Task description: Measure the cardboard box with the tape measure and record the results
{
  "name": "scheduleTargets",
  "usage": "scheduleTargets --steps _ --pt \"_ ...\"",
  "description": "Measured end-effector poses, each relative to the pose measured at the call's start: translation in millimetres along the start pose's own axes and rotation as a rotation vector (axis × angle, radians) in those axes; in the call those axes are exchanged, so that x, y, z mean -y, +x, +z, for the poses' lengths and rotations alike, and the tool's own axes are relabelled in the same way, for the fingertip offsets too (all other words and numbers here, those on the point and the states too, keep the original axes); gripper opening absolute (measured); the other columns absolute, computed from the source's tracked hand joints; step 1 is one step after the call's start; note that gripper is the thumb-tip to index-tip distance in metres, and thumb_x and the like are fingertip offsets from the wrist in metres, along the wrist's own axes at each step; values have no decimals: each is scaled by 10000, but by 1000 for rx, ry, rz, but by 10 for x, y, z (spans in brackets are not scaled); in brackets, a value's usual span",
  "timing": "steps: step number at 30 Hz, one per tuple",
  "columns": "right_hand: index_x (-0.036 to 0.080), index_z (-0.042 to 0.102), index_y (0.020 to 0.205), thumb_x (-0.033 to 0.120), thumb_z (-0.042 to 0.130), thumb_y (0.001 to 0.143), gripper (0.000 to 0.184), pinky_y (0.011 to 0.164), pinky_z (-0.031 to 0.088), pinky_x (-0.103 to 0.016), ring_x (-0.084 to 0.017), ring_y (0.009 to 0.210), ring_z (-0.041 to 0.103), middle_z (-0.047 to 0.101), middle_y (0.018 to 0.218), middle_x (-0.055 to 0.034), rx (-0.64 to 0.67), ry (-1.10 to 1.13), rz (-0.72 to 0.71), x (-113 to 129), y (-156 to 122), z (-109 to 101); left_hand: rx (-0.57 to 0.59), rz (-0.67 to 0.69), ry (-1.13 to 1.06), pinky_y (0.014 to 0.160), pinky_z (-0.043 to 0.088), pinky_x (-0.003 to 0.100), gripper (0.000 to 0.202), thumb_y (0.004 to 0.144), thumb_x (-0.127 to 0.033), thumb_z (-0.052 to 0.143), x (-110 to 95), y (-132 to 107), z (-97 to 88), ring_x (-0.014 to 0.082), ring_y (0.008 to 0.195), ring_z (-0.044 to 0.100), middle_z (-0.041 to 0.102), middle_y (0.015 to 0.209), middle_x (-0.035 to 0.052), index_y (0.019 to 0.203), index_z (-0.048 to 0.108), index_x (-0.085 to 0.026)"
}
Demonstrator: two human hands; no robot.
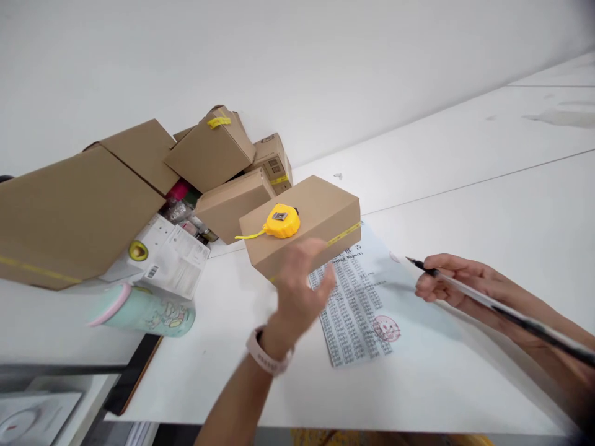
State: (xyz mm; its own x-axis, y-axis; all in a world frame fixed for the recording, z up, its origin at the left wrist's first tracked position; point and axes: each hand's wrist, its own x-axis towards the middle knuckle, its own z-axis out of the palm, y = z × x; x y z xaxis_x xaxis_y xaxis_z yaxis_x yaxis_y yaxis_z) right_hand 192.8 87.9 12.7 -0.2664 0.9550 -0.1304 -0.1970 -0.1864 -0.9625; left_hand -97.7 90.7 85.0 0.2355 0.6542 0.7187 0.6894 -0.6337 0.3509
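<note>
My left hand (300,291) hovers just in front of a brown cardboard box (320,207), fingers loosely curled and a little blurred, holding nothing. A yellow tape measure (281,222) lies on top of that box with a short length of tape sticking out to the left. My right hand (449,280) is closed around a long thin black pen or stylus (502,310), its tip pointing left over a printed sheet (357,310) with columns of figures and a red stamp. A pale watch is on my left wrist.
Several cardboard boxes (74,210) are piled at the back left against the white wall. A white product carton (162,254), a mint-green bottle (144,310) lying on its side and a dark tablet (132,375) sit at the left table edge.
</note>
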Motion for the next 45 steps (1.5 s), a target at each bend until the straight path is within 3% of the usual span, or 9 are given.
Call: scheduleTargets --steps 2,5,8,11,14,19,25,31,45 --pt "272 624 972 528 759 671 417 747 559 -464 -273 770 706 743 822 -72 -35 13 -15 -27 -29 61 354 66 -144 1040 478 440 337 892 -235 589 -158 -337 121 259 1212 598 679 1206 117 1225 587 -181" --pt "256 548 888 538 737 752 366 702 531 -395 -213 698 656 708 730 -36 -27 -33 -63 -57 -76 257 818 53 -198 1170 314 533 701 827 -450 707 -287 -713 235 339 1426 372 489 1470 200 1393 475 -106" --pt "241 467 763 603 548 895 394 616 464 -321 -148 569 522 590 584 17 -95 -144 -70 -67 -81 463 985 25 -178 1222 158 545 929 830 -559 677 -312 -844 286 313 1498 197 289 1583 202 1517 270 -85" --pt "232 555 875 629 430 942 421 677 476 -342 -164 641 549 610 666 -4 -130 -223 -60 -79 -2 578 985 41 -165 1236 104 514 878 898 -579 571 -273 -808 373 270 1516 121 221 1609 185 1534 220 -87" --pt "221 614 1071 627 563 874 454 693 493 -354 -195 764 604 671 876 -50 -64 -283 -15 -123 133 587 945 62 -143 1237 122 500 807 935 -579 505 -207 -756 505 244 1514 150 264 1601 169 1530 240 -103" --pt "202 579 786 611 608 851 415 517 386 -267 -122 578 455 506 641 22 -27 -422 -20 -268 264 489 817 124 -73 1234 181 468 534 999 -454 444 -126 -811 647 218 1469 304 452 1521 104 1430 422 -139" --pt "219 526 789 549 697 800 372 521 382 -265 -126 589 443 535 662 14 -137 -483 -80 -371 240 435 722 155 -66 1216 234 438 417 969 -379 507 -121 -860 653 227 1382 434 585 1388 88 1309 524 -139" --pt "232 392 630 437 647 842 390 481 290 -255 -107 527 329 370 549 59 -190 -561 -150 -444 224 421 687 119 -100 1206 246 433 406 944 -364 532 -123 -865 665 230 1350 465 602 1360 86 1285 539 -146" --pt "234 384 643 407 603 870 360 480 272 -255 -104 522 319 350 553 67 -123 -575 -137 -488 253 408 696 85 -130 1215 215 418 399 931 -350 548 -127 -885 663 226 1355 455 599 1358 82 1280 541 -156"
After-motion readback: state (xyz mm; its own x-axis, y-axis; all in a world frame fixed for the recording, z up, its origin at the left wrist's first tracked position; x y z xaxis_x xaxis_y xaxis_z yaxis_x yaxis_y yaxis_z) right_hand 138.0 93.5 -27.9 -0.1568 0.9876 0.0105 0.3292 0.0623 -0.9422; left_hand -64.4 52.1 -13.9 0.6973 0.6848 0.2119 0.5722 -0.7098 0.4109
